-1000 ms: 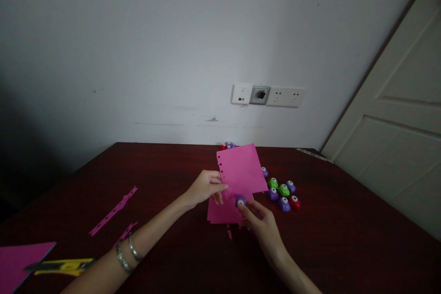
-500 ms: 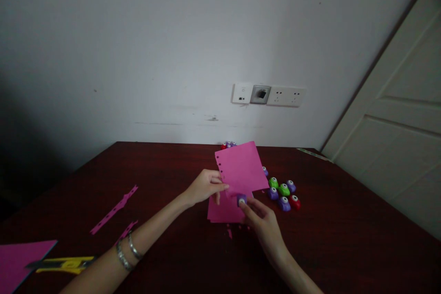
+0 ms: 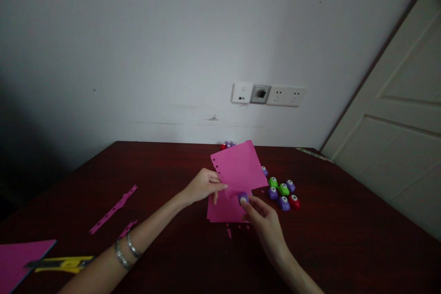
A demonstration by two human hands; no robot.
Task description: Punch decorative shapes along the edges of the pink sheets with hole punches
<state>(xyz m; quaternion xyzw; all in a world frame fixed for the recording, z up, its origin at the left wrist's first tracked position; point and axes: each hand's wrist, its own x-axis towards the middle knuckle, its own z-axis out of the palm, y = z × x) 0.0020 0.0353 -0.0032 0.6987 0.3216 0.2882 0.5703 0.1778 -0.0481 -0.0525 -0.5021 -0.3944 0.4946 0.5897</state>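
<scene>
My left hand (image 3: 206,185) pinches the left edge of a pink sheet of paper (image 3: 239,163), which is held up at a tilt with a row of punched holes along its left side. Between the thumb and fingers of my right hand (image 3: 263,220) is a small purple craft punch (image 3: 243,198) with a white button, close to the sheet's lower edge. I cannot tell whether the punch bites the paper. Beneath them, more pink paper (image 3: 223,211) lies on the table, with small pink scraps (image 3: 229,232) in front of it.
Several purple, green and red craft punches (image 3: 283,189) stand to the right, and others (image 3: 228,145) at the back by the wall. Cut pink strips (image 3: 113,210), a yellow utility knife (image 3: 65,264) and a pink sheet (image 3: 22,259) lie on the left of the dark table (image 3: 165,161).
The held pink sheet has tipped slightly to the left. The purple punch has turned a little in my right hand and shifted slightly up.
</scene>
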